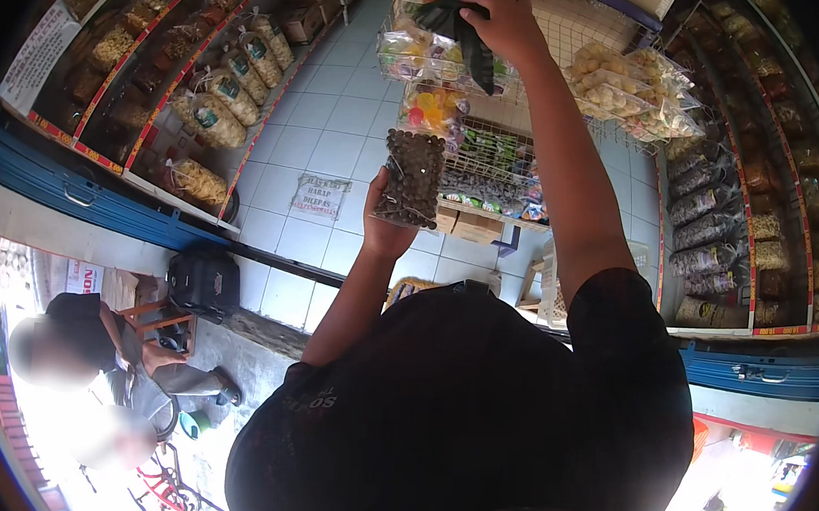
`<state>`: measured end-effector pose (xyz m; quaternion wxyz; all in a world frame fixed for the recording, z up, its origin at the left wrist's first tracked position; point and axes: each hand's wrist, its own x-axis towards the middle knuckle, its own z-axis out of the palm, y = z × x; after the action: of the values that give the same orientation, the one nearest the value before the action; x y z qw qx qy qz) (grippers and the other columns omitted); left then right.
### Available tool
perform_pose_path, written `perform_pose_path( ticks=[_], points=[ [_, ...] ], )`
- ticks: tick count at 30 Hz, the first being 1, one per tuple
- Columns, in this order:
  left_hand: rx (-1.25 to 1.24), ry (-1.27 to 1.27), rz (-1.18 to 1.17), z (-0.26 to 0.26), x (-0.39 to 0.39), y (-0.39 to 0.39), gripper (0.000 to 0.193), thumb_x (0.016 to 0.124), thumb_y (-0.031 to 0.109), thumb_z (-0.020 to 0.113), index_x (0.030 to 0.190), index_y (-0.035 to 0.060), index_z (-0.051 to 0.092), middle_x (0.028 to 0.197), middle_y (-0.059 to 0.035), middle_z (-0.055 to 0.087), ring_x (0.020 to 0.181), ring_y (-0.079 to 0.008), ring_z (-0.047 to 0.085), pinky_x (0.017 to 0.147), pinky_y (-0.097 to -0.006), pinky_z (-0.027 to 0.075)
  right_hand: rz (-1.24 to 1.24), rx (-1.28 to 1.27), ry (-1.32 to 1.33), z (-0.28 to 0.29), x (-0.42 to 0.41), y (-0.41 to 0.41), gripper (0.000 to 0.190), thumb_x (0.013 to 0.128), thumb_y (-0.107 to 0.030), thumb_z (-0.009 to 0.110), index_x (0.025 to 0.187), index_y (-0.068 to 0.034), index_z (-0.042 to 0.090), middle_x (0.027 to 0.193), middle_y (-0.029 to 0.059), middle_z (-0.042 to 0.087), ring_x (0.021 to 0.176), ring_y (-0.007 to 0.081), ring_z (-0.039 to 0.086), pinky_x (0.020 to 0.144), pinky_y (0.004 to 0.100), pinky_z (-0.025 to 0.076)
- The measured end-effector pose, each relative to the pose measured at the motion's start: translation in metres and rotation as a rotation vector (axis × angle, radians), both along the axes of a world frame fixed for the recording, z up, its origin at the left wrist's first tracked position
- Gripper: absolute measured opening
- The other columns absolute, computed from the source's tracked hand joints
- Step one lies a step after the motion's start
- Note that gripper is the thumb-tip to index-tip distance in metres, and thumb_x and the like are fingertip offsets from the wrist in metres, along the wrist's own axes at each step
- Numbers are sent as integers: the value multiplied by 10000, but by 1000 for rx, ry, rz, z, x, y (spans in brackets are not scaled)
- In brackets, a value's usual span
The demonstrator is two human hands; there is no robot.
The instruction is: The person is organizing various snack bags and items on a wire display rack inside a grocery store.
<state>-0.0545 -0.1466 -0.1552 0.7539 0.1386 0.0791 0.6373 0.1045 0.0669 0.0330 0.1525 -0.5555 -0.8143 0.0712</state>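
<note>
My left hand [386, 232] holds up a clear plastic bag of small dark brown balls [412, 179], gripping it by its left side and lower edge. At the top of the view my right hand [504, 20] is closed on a dark green cloth or plastic piece [467, 39], which hangs down over a wire basket. Below that, a pack of bright yellow, orange and red sweets [434, 109] rests behind the bag. To the right of my right forearm lie clear bags of pale yellow snacks [624, 85] in the wire rack [517, 96].
Shelves with bagged snacks [213, 110] stand left, and more snack shelves [710, 234] right. Cardboard boxes [479, 227] sit under the rack, with a plastic crate [557, 284] nearby. Outside at lower left are a seated person [153, 359], a black backpack [204, 284] and a red bicycle [165, 488].
</note>
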Motion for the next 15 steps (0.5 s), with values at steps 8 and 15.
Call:
perform_pose_path(
  ticks=[8, 15],
  points=[
    [7, 221, -11, -14, 28, 22, 486, 950, 272, 451, 1377, 88, 311, 1300, -88, 475, 1167, -223, 493, 980, -388, 404, 249, 232, 741, -119, 42, -118, 253, 837, -216, 670, 1023, -51, 626, 1066, 95, 590, 998, 223, 554, 808, 343, 459],
    [36, 301, -247, -26, 85, 47, 534, 921, 191, 525, 1382, 60, 288, 1262, -102, 488, 1154, -200, 493, 965, -362, 408, -221, -679, 1321, -196, 115, -147, 527, 816, -243, 708, 1231, -35, 459, 1002, 107, 608, 942, 188, 600, 748, 306, 497]
  ],
)
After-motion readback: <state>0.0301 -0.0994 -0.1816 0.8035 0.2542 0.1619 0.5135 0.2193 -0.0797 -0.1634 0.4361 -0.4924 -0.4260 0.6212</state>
